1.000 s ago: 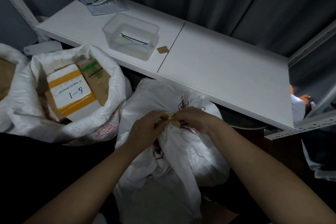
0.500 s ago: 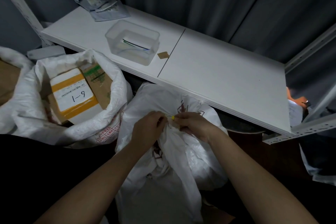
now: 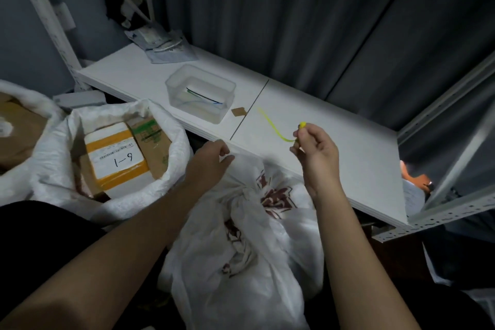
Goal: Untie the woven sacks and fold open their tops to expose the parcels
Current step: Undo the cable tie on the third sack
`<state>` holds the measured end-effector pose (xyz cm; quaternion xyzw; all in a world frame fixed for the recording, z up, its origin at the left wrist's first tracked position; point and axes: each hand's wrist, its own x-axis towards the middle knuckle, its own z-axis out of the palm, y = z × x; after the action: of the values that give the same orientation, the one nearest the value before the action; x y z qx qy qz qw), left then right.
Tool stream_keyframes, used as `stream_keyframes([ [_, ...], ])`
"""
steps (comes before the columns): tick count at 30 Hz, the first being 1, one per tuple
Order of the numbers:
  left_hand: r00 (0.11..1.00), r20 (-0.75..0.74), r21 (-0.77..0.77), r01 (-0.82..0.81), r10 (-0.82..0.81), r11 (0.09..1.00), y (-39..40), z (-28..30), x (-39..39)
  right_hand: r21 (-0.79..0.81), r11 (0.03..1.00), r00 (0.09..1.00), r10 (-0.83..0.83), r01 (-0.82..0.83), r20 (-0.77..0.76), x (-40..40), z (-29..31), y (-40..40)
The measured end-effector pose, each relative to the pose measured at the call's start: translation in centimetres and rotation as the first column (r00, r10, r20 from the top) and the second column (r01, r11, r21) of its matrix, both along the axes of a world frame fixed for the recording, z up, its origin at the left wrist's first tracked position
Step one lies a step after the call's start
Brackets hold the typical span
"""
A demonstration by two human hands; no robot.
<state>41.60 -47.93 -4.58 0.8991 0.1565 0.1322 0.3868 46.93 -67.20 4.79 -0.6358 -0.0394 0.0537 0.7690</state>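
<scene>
A white woven sack (image 3: 241, 244) with dark red print stands in front of me, its neck still bunched together. My right hand (image 3: 313, 150) is raised above it over the shelf, pinching a thin yellow tie (image 3: 276, 128) that trails out to the left. Hovering just above the sack's neck, my left hand (image 3: 211, 161) holds nothing, its fingers loosely curled. To the left a second white sack (image 3: 112, 195) stands with its top folded open, showing a yellow-taped parcel marked "6-1" (image 3: 117, 158) and a brown box (image 3: 152, 142).
A white shelf board (image 3: 308, 153) runs behind the sacks, carrying a clear plastic tub (image 3: 201, 94), a small brown tag (image 3: 238, 112) and some packets (image 3: 163, 45) at its far end. A third open sack (image 3: 16, 126) sits far left. Metal rack posts (image 3: 442, 211) stand right.
Both hands were working at the yellow tie on the sack's neck. The right hand has now pulled the tie free and lifted it up to the right; the left hand let go.
</scene>
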Motion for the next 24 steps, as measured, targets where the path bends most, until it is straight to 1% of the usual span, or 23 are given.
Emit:
stream_keyframes([
  [3,1.0,-0.032,0.03,-0.001,0.002,1.0,2.2,2.1,1.5,-0.038,0.996,0.995,0.079,-0.077,0.057,2.1,2.1,3.0],
  [7,0.995,-0.078,0.091,-0.05,0.057,0.995,6.3,3.9,3.6,-0.082,0.977,0.981,0.196,-0.196,-0.013,5.9,1.5,8.5],
  [9,0.992,-0.091,0.093,-0.081,0.089,0.992,8.9,3.6,4.8,-0.152,0.963,0.975,0.221,-0.222,-0.027,7.8,0.3,11.5],
  [12,0.985,-0.097,0.08,-0.133,0.141,0.988,12.9,2.5,6.9,-0.345,0.916,0.975,0.223,-0.206,0.01,10.9,-2.1,16.0],
  [15,0.975,-0.093,0.161,-0.187,0.203,0.969,17.1,0.3,9.0,-0.51,0.837,0.964,0.261,-0.2,0.05,14.7,-5.0,20.9],
  [17,0.97,-0.087,0.173,-0.209,0.227,0.962,19.6,-1.5,10.5,-0.568,0.795,0.949,0.305,-0.211,0.074,17.2,-6.8,23.8],
  [19,0.969,-0.103,0.141,-0.208,0.224,0.968,21.7,-3.2,11.9,-0.608,0.762,0.938,0.337,-0.222,0.08,19.7,-8.6,26.4],
  [21,0.967,-0.125,0.12,-0.206,0.22,0.971,23.1,-4.4,13.2,-0.615,0.756,0.931,0.352,-0.224,0.093,22.0,-10.3,28.4],
  [23,0.969,-0.124,0.109,-0.201,0.213,0.974,23.9,-5.4,14.4,-0.631,0.737,0.931,0.359,-0.242,0.061,24.1,-12.2,29.4],
  [24,0.971,-0.119,0.097,-0.195,0.206,0.976,24.1,-5.8,14.8,-0.657,0.706,0.933,0.361,-0.265,0.011,24.9,-13.1,29.5],
])
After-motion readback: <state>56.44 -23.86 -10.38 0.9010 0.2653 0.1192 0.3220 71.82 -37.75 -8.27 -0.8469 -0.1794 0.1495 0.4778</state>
